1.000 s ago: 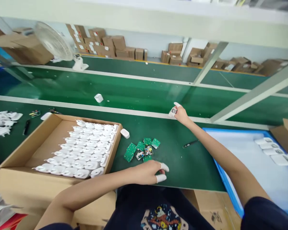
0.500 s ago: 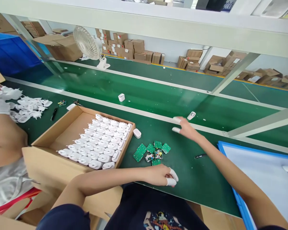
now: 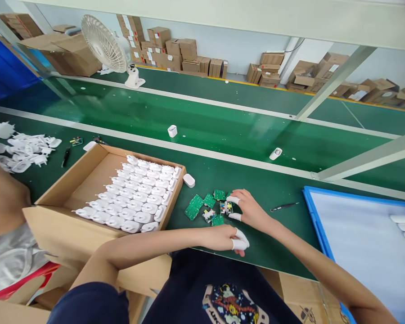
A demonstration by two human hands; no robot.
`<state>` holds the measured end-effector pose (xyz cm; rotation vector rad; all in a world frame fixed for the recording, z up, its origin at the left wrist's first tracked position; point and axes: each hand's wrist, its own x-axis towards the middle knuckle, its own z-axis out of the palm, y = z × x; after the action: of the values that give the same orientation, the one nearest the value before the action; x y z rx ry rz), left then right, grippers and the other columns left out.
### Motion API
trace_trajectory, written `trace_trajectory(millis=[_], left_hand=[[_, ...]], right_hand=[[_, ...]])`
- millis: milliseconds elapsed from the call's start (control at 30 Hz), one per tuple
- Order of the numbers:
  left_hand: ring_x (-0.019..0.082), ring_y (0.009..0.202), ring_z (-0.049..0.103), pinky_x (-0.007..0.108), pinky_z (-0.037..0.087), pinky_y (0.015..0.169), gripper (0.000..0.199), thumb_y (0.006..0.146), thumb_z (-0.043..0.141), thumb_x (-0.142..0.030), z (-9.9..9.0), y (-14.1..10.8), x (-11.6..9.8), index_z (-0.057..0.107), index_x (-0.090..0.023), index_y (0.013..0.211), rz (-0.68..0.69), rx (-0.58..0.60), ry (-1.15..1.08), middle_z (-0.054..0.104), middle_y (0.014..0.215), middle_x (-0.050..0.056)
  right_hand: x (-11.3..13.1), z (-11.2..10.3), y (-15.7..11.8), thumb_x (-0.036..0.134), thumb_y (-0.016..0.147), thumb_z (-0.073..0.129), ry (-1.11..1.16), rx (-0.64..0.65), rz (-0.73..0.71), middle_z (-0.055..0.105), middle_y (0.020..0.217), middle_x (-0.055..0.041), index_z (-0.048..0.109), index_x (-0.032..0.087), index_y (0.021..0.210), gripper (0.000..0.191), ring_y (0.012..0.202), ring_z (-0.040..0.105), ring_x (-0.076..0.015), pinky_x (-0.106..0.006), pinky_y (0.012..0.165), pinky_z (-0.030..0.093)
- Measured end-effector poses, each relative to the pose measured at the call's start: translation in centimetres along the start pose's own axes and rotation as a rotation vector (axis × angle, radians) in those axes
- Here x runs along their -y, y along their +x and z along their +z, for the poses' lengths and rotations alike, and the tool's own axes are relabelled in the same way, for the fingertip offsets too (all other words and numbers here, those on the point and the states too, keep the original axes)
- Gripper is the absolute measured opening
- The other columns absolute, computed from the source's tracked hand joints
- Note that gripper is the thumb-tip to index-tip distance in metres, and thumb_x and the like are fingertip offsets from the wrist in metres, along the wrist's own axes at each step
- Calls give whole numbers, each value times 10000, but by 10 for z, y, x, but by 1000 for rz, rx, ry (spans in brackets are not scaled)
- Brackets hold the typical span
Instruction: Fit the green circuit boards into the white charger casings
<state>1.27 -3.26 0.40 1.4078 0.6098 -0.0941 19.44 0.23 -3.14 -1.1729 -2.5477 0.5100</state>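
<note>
Near the table's front edge is my left hand (image 3: 222, 237), with white finger covers on thumb and finger. Its fingers are closed together; whatever they hold, if anything, is hidden. My right hand (image 3: 253, 210), also with white finger covers, is at the right side of a small heap of green circuit boards (image 3: 194, 207). Its thumb and forefinger are apart, on either side of the right edge of a circuit board with components facing up (image 3: 226, 207). That board still lies in the heap. Another component-side-up circuit board (image 3: 209, 215) lies left of it.
An open cardboard box (image 3: 87, 180) holds rows of white plug housings (image 3: 140, 196). A white cover (image 3: 189, 180) lies beside it. Tweezers (image 3: 284, 207) and a blue-rimmed tray (image 3: 357, 216) are on the right. A co-worker's arm (image 3: 6, 198) is at left, near white parts (image 3: 30, 150).
My right hand has come down and towards me, from near the white rail to the circuit boards. My left hand has stayed in about the same place. The camera view has shifted slightly.
</note>
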Motion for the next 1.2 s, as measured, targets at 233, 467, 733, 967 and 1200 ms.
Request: trace_trajectory(millis=[233,467,733,967,1200], left_hand=[[160,853,643,319,447,829,345,827,530,-461,-2,5,2,633,-187,1009,-26,-135,-437,713,904,48],[190,930,632,352,438,863,435,756,637,-458,-5,5,-1,613,-149,1061,-64,-311,-603,691,1031,101],[179,912,644,319,460,843,312,802,594,-396,-11,7,-5,659,-129,949,-53,-421,-669,706,1010,110],[199,956,651,338,458,861,368,776,658,-403,-12,9,0,648,-142,1035,-44,-415,-724,685,1101,124],[255,1038,630,411,450,922,444,733,730,-483,-6,6,-7,672,-145,1015,201,-38,-967,672,1124,146]], right_hand=[[-1,-27,-35,309,847,614,232,-173,210,599,1170,-96,497,228,1193,374,1096,603,-262,-467,952,504],[2,-13,-48,216,853,565,215,-77,202,590,1161,-112,505,221,1217,370,1059,611,-253,-444,900,535],[1,-13,-66,302,825,639,545,-217,361,577,1132,-72,552,253,1163,352,1055,606,-227,-439,978,507],[7,-13,-71,455,727,735,1058,-368,465,626,1131,-94,522,263,1128,493,1058,637,-274,-451,849,569],[55,-8,-49,527,640,726,1278,-497,505,621,1185,-120,498,276,1121,588,1142,599,-332,-516,956,499]])
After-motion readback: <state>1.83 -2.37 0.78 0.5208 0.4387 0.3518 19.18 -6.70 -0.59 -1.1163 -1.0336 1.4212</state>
